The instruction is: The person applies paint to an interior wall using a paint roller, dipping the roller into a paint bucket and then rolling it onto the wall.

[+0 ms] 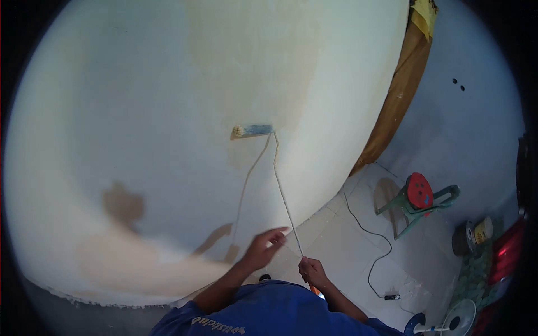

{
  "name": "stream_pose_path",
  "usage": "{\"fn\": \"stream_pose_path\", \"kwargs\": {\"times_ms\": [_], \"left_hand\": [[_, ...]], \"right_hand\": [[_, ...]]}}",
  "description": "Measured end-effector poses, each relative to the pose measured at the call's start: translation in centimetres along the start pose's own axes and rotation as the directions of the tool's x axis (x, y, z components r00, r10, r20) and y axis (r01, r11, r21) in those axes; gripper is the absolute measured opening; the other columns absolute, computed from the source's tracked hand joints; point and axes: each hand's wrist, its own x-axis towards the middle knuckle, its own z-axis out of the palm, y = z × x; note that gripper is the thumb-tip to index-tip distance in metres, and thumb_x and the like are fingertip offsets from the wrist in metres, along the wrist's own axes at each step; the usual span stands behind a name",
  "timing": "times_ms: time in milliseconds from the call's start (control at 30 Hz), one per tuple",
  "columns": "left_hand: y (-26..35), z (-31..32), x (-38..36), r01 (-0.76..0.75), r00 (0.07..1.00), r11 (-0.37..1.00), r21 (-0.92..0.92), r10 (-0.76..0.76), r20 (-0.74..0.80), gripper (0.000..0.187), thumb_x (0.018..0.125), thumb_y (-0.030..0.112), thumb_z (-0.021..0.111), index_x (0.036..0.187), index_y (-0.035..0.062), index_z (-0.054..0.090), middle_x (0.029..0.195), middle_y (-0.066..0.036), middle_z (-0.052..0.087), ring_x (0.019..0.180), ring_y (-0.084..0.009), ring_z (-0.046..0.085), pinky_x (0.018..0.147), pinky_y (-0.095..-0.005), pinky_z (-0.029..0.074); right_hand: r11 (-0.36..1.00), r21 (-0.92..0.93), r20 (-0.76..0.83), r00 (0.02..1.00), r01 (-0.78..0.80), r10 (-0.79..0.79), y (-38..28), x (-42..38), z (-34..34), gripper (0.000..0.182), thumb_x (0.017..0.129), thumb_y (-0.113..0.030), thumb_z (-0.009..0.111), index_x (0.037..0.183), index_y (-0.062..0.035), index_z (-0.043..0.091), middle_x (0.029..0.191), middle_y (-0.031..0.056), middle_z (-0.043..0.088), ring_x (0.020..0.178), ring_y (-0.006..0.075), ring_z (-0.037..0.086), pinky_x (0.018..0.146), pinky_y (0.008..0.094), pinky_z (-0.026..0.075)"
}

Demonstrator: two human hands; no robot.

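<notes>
A paint roller (255, 130) lies against the pale wall (151, 101), its sleeve bluish with a cream-coloured end. From it a long thin pole (286, 203) runs down toward my body. My right hand (314, 271) is closed around the lower part of this pole, and an orange piece shows just below the fist. Just left of the pole, my left hand (265, 247) is raised with its fingers apart and nothing in it. Shadows of the roller, the pole and my arms fall across the wall.
Brown covering (400, 92) hangs along the wall's right edge. On the tiled floor (330, 235) stands a green chair (413, 213) with a red round top (419, 190). A dark cable (378, 231) winds to a power socket (392, 297). Buckets (483, 230) and a fan (460, 318) stand at right.
</notes>
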Motion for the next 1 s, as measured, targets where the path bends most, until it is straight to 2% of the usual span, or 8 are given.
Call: {"fn": "stream_pose_path", "kwargs": {"times_ms": [100, 200, 333, 500, 600, 633, 667, 1000], "left_hand": [[2.5, -4.7, -0.9, -0.137, 0.906, 0.978, 0.156, 0.188, -0.379, 0.018, 0.087, 0.008, 0.058, 0.103, -0.0003, 0.061, 0.084, -0.007, 0.063, 0.079, -0.0127, 0.059, 0.077, -0.0279, 0.047], [3.9, -10.8, -1.5, -0.377, 0.581, 0.853, 0.361, 0.521, -0.626, 0.009, 0.088, 0.009, 0.054, 0.089, 0.0005, 0.059, 0.087, -0.012, 0.06, 0.079, -0.0182, 0.058, 0.079, -0.0328, 0.046], [9.4, -17.6, -2.7, -0.024, 0.235, 0.365, 0.931, 0.907, -0.35, 0.01, 0.089, 0.006, 0.051, 0.095, -0.0003, 0.058, 0.106, -0.015, 0.056, 0.11, -0.0319, 0.05, 0.096, -0.0439, 0.039], [11.3, -22.4, -3.5, 0.221, 0.287, 0.176, 0.959, 0.929, -0.236, 0.029, 0.092, 0.015, 0.049, 0.117, 0.0012, 0.05, 0.131, -0.02, 0.042, 0.129, -0.0378, 0.032, 0.104, -0.0518, 0.025], [10.1, -23.5, -3.0, 0.404, 0.368, -0.023, 0.914, 0.919, -0.139, 0.037, 0.093, 0.022, 0.046, 0.124, 0.0017, 0.047, 0.139, -0.022, 0.035, 0.134, -0.0385, 0.025, 0.108, -0.0535, 0.014], [9.9, -23.8, -2.7, 0.491, 0.407, -0.13, 0.861, 0.908, -0.095, 0.04, 0.094, 0.025, 0.045, 0.127, 0.0019, 0.046, 0.143, -0.022, 0.031, 0.135, -0.0385, 0.023, 0.109, -0.0539, 0.009], [10.0, -24.0, -2.3, 0.481, 0.407, -0.141, 0.865, 0.91, -0.078, 0.04, 0.094, 0.025, 0.045, 0.127, 0.0019, 0.046, 0.143, -0.022, 0.031, 0.135, -0.0385, 0.023, 0.109, -0.0539, 0.009], [11.0, -23.1, -1.0, 0.49, 0.387, -0.153, 0.858, 0.92, -0.057, 0.041, 0.094, 0.026, 0.046, 0.128, 0.0022, 0.045, 0.144, -0.022, 0.03, 0.137, -0.0367, 0.021, 0.109, -0.054, 0.009]], "right_hand": [[0.996, -0.086, 0.007, 1.0, 0.014, -0.013, 0.3, 1.7, -0.9, 0.051, 0.096, -0.047, 0.035, 0.066, -0.0086, 0.047, 0.053, -0.0009, 0.043, 0.043, 0.0079, 0.041, 0.04, 0.024, 0.037], [0.951, -0.241, -0.054, 0.976, 0.193, -0.211, -2.0, 3.8, -1.1, 0.052, 0.095, -0.051, 0.037, 0.066, -0.0082, 0.048, 0.055, -0.0011, 0.044, 0.045, 0.0074, 0.042, 0.041, 0.0242, 0.038], [0.957, -0.238, -0.09, 0.977, 0.167, -0.193, -8.7, 5.6, -1.9, 0.047, 0.098, -0.031, 0.04, 0.064, 0.0004, 0.045, 0.056, 0.0004, 0.042, 0.056, 0.0103, 0.038, 0.052, 0.0299, 0.035], [0.902, -0.349, -0.052, 0.956, 0.252, -0.287, -3.7, 5.7, -3.8, 0.049, 0.098, -0.033, 0.04, 0.064, 0.0027, 0.047, 0.052, 0.0085, 0.043, 0.052, 0.0143, 0.038, 0.052, 0.0332, 0.036], [0.885, -0.431, -0.043, 0.975, 0.178, -0.218, 0.5, 3.5, -5.3, 0.053, 0.098, -0.039, 0.039, 0.06, -0.0013, 0.042, 0.054, -0.0004, 0.038, 0.054, 0.0103, 0.034, 0.051, 0.0304, 0.034], [0.878, -0.444, -0.038, 0.975, 0.181, -0.219, 1.4, 3.1, -5.9, 0.052, 0.097, -0.038, 0.04, 0.064, 0.0017, 0.045, 0.054, 0.009, 0.041, 0.052, 0.016, 0.036, 0.052, 0.0345, 0.036], [0.872, -0.455, -0.034, 0.975, 0.182, -0.221, 1.6, 3.2, -6.1, 0.051, 0.096, -0.037, 0.041, 0.068, 0.0048, 0.048, 0.054, 0.0184, 0.044, 0.05, 0.0218, 0.039, 0.053, 0.0386, 0.039], [0.818, -0.475, -0.054, 0.917, 0.324, -0.395, -10.9, 8.8, -4.2, 0.052, 0.097, -0.037, 0.038, 0.069, 0.0061, 0.049, 0.057, 0.0244, 0.045, 0.048, 0.0297, 0.04, 0.053, 0.0422, 0.037]]}}
